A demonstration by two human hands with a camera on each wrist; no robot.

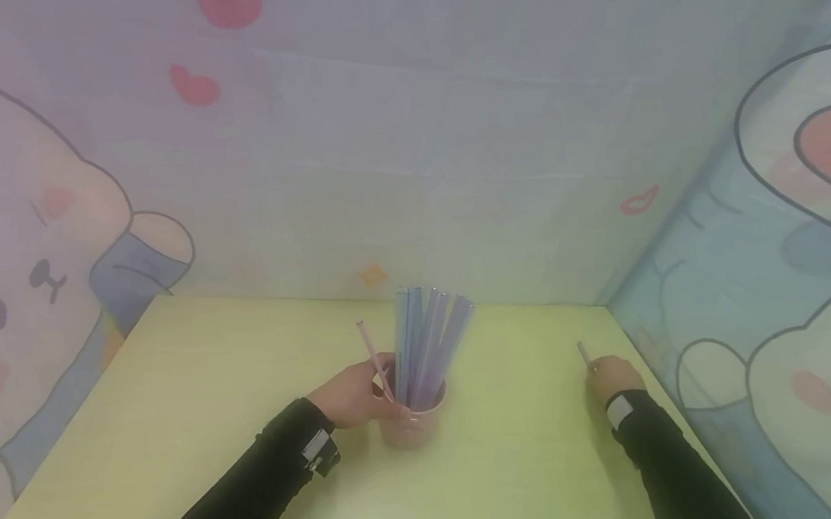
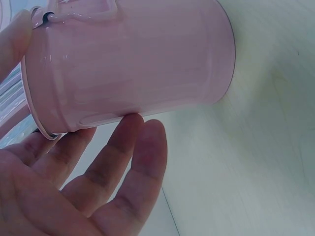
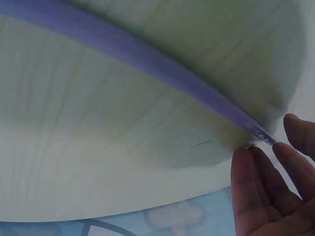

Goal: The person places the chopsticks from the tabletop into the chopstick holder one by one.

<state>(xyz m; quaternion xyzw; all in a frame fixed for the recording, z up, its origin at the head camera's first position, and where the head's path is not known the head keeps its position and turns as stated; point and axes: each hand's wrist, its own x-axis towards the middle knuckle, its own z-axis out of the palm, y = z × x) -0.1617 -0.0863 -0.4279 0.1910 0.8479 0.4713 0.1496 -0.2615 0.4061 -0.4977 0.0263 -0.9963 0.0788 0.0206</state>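
Note:
A pink metal pail (image 1: 409,435) stands on the table, its side close up in the left wrist view. My left hand (image 1: 354,395) grips it near the rim, thumb on one side and fingers round the other. Several slim translucent sticks (image 1: 428,347), blue and purple, stand upright and fanned inside. Left of them a thin pink piece (image 1: 367,341) slants up past the rim; its kind is unclear. Far right, my right hand (image 1: 615,378) pinches the end of a long, slim purple stick (image 3: 162,64) with a clear tip, just above the table.
The pale yellow table (image 1: 518,439) ends at a cloth backdrop (image 1: 454,174) behind it and printed cartoon cloth on both sides. My right hand is close to the table's right edge.

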